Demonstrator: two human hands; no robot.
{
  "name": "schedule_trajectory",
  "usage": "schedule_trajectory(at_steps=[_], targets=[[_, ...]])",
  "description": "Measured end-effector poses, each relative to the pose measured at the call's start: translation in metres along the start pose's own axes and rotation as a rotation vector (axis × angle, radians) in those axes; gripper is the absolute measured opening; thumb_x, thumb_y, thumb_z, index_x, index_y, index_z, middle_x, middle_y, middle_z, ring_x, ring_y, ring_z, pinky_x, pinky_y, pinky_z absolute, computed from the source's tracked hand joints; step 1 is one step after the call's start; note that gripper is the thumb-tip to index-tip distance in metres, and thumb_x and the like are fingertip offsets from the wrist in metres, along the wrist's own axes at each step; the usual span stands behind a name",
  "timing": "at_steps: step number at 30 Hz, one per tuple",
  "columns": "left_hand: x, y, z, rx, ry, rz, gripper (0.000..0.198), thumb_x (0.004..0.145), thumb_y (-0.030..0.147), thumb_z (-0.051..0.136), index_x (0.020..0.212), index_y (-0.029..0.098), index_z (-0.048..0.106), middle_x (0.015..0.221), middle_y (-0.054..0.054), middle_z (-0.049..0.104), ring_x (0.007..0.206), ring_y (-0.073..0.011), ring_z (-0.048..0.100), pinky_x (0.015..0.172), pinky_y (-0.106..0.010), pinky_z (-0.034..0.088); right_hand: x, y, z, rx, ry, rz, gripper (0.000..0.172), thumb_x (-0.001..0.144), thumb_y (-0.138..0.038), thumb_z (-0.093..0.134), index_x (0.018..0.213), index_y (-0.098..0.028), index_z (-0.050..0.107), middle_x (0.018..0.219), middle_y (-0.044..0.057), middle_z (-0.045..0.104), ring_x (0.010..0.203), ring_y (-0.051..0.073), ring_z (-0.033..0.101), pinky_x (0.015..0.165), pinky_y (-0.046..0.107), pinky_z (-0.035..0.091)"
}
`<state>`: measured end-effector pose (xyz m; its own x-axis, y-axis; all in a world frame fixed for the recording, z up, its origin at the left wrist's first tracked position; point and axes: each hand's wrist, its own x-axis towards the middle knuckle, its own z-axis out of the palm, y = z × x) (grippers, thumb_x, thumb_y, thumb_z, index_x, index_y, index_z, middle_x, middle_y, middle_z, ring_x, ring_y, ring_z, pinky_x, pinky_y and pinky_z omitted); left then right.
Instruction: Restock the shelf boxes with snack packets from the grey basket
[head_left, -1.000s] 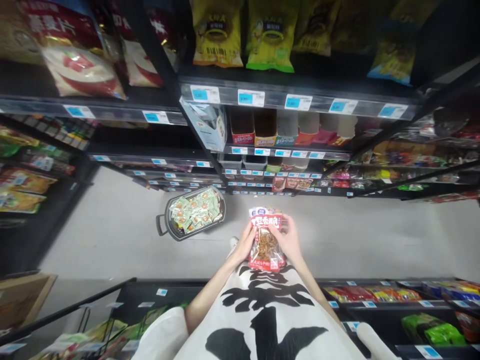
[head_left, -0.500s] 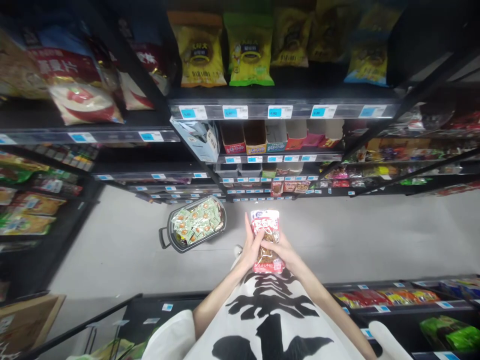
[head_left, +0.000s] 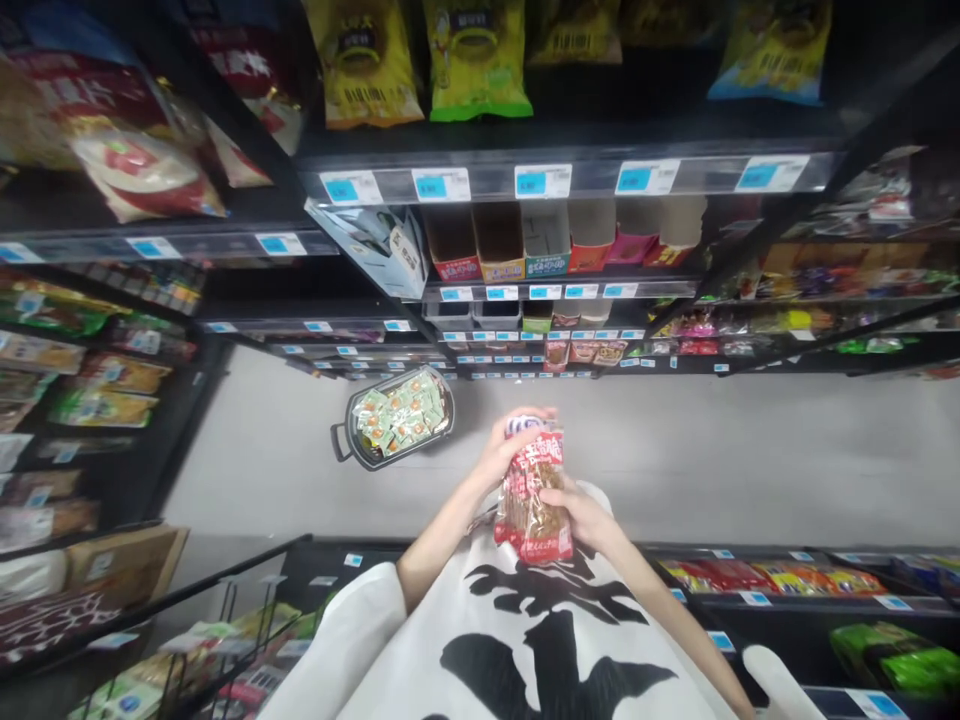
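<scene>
Both hands hold a red-and-white snack bag (head_left: 534,500) with a clear window showing brown pieces, held close to my front. My left hand (head_left: 504,450) grips its upper left side, thumb across the front near the top and fingers behind the upper edge. On the lower right side, my right hand (head_left: 581,510) clasps the bag with the thumb on its front. The fingers behind the bag are hidden. To the left on the floor stands a dark basket (head_left: 367,462) with a handle, filled with small green-and-white packets (head_left: 401,410).
Ahead rises a black shelf (head_left: 585,130) with yellow snack bags (head_left: 480,60) and small open boxes (head_left: 547,240) below. More stocked shelving (head_left: 82,390) lines the left. Behind me are low shelves with red and yellow packets (head_left: 772,577) and a cardboard box (head_left: 124,565).
My left hand has moved up to the bag's top, its thumb now across the upper front. The right hand has shifted to the lower right side. The bag appears slightly turned, and the view has shifted.
</scene>
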<state>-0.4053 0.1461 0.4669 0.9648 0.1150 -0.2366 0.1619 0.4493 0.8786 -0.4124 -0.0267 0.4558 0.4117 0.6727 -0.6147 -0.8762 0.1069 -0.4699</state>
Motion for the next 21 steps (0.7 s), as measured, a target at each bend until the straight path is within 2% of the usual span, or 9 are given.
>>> schedule_trajectory(at_steps=[3, 5, 7, 9, 12, 14, 17, 21], targets=[[0.002, -0.011, 0.019, 0.016, 0.042, -0.024, 0.024, 0.085, 0.037, 0.077, 0.093, 0.016, 0.069, 0.117, -0.012, 0.074, 0.106, -0.0266, 0.071, 0.1, -0.042, 0.052, -0.013, -0.002, -0.015, -0.008, -0.097, 0.041, 0.074, 0.053, -0.026, 0.092, 0.121, -0.022, 0.063, 0.11, 0.006, 0.077, 0.107, 0.033, 0.072, 0.101, 0.052, 0.055], [-0.003, -0.018, 0.03, 0.04, 0.08, -0.014, 0.026, 0.087, 0.036, 0.076, 0.102, 0.017, 0.07, 0.123, -0.012, 0.072, 0.113, -0.0269, 0.069, 0.104, -0.042, 0.051, -0.023, -0.007, -0.022, -0.037, -0.134, 0.054, 0.075, 0.051, -0.025, 0.093, 0.12, -0.022, 0.064, 0.112, 0.007, 0.076, 0.113, 0.035, 0.07, 0.103, 0.054, 0.054], [-0.012, -0.024, 0.038, 0.039, 0.124, -0.02, 0.042, 0.087, 0.038, 0.075, 0.125, 0.021, 0.065, 0.138, -0.011, 0.065, 0.128, -0.0285, 0.062, 0.111, -0.044, 0.047, -0.03, -0.014, -0.027, -0.102, -0.124, 0.036, 0.073, 0.052, -0.028, 0.094, 0.119, -0.022, 0.065, 0.114, 0.008, 0.076, 0.114, 0.037, 0.069, 0.103, 0.057, 0.053], [-0.022, -0.031, 0.042, 0.043, 0.131, -0.067, 0.064, 0.086, 0.042, 0.077, 0.143, 0.025, 0.052, 0.151, -0.011, 0.056, 0.139, -0.0305, 0.053, 0.117, -0.046, 0.043, -0.03, -0.022, -0.032, -0.231, -0.044, -0.056, 0.07, 0.055, -0.032, 0.094, 0.118, -0.022, 0.067, 0.117, 0.009, 0.075, 0.113, 0.037, 0.069, 0.105, 0.058, 0.052], [-0.036, -0.04, 0.042, 0.136, 0.015, -0.169, 0.094, 0.07, 0.042, 0.09, 0.15, 0.021, 0.045, 0.151, -0.015, 0.054, 0.141, -0.0372, 0.05, 0.119, -0.05, 0.041, -0.022, -0.025, -0.041, -0.421, 0.102, -0.258, 0.072, 0.056, -0.034, 0.096, 0.12, -0.023, 0.066, 0.121, 0.009, 0.073, 0.115, 0.036, 0.067, 0.109, 0.056, 0.05], [-0.043, -0.043, 0.04, 0.204, -0.07, -0.23, 0.113, 0.055, 0.034, 0.098, 0.152, 0.018, 0.042, 0.147, -0.018, 0.056, 0.137, -0.0406, 0.053, 0.117, -0.052, 0.043, -0.014, -0.021, -0.048, -0.443, 0.138, -0.299, 0.076, 0.056, -0.035, 0.097, 0.124, -0.024, 0.064, 0.125, 0.009, 0.072, 0.116, 0.036, 0.067, 0.109, 0.055, 0.05], [-0.046, -0.039, 0.035, 0.319, -0.12, -0.29, 0.127, 0.046, 0.026, 0.1, 0.155, 0.019, 0.035, 0.144, -0.019, 0.058, 0.132, -0.0405, 0.058, 0.113, -0.053, 0.046, -0.009, -0.01, -0.052, -0.383, 0.097, -0.203, 0.073, 0.058, -0.039, 0.096, 0.123, -0.027, 0.064, 0.126, 0.006, 0.072, 0.117, 0.036, 0.066, 0.108, 0.052, 0.051], [-0.047, -0.028, 0.032, 0.538, -0.099, -0.241, 0.114, 0.054, 0.029, 0.096, 0.152, 0.017, 0.04, 0.139, -0.018, 0.062, 0.126, -0.0395, 0.062, 0.109, -0.051, 0.049, -0.011, -0.002, -0.047, -0.334, -0.063, -0.085, 0.054, 0.076, -0.049, 0.084, 0.123, -0.029, 0.067, 0.125, 0.001, 0.073, 0.125, 0.034, 0.063, 0.113, 0.051, 0.047]])
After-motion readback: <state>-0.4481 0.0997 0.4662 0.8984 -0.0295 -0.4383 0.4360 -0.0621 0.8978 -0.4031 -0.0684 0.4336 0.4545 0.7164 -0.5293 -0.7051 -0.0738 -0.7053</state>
